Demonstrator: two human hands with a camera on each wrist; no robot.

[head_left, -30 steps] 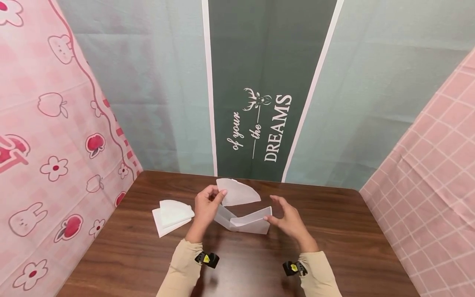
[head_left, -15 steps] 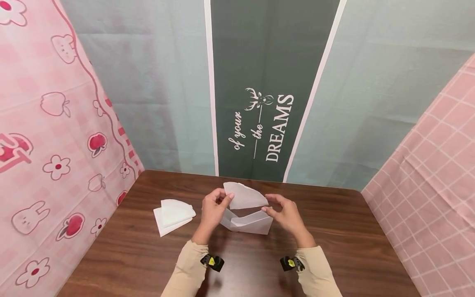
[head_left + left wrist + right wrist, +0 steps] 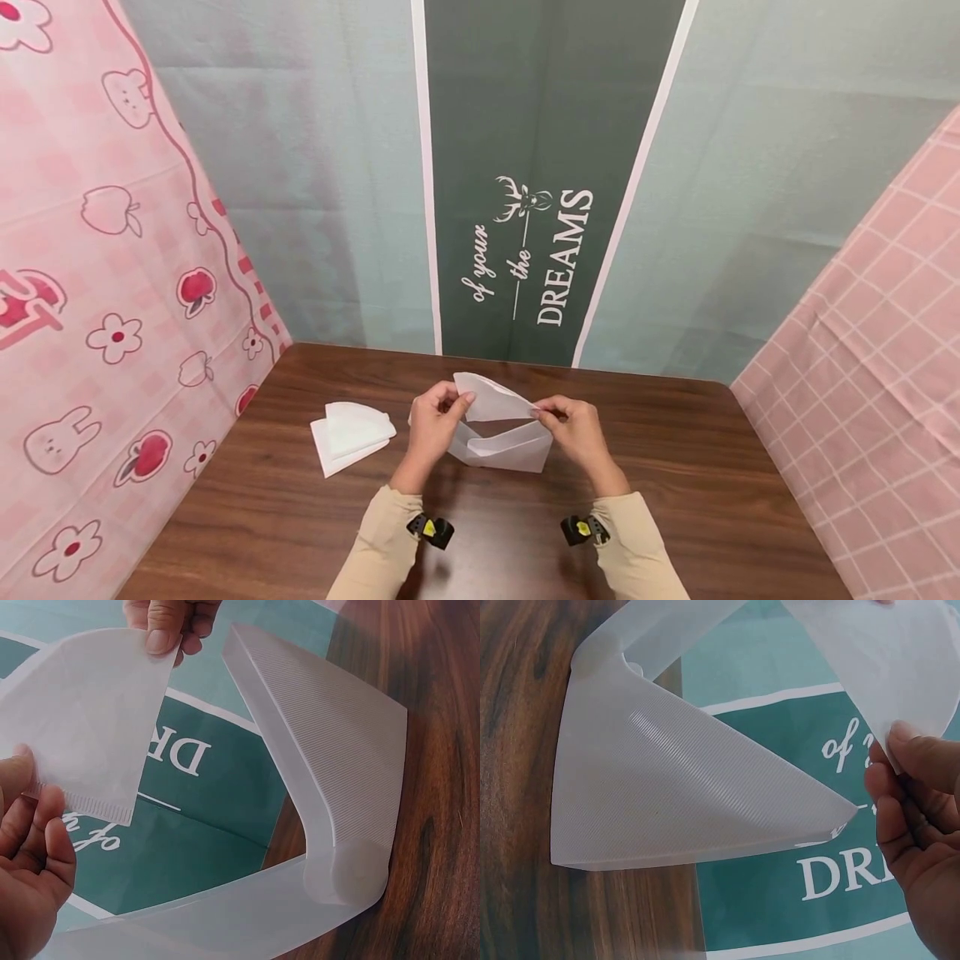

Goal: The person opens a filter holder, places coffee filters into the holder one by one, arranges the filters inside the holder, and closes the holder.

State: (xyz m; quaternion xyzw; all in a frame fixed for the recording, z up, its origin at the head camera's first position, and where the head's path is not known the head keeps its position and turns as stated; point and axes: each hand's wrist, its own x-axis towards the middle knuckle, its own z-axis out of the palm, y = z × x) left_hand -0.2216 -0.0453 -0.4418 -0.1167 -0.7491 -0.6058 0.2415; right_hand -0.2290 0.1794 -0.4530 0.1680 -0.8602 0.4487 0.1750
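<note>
A white paper coffee filter (image 3: 483, 402) is held up between both hands, its crimped edge showing in the left wrist view. My left hand (image 3: 433, 423) pinches one end between thumb and fingers. At the other end, the pointed corner, my right hand (image 3: 577, 429) pinches the paper with thumb and fingertips. Just below and in front stands a translucent, ribbed, V-shaped holder (image 3: 513, 452) on the table; its ribbed side wall (image 3: 652, 787) fills much of the right wrist view. Part of the holder's left arm is hidden behind my left hand.
More white coffee filters (image 3: 356, 435) lie fanned on the wooden table (image 3: 675, 483) to the left. A green and grey cloth (image 3: 517, 125) hangs behind the table's back edge, with pink patterned cloths at both sides.
The filter and left hand have moved a little right over the holder. My right hand has left the holder's end, closed in on the filter and taken its right corner.
</note>
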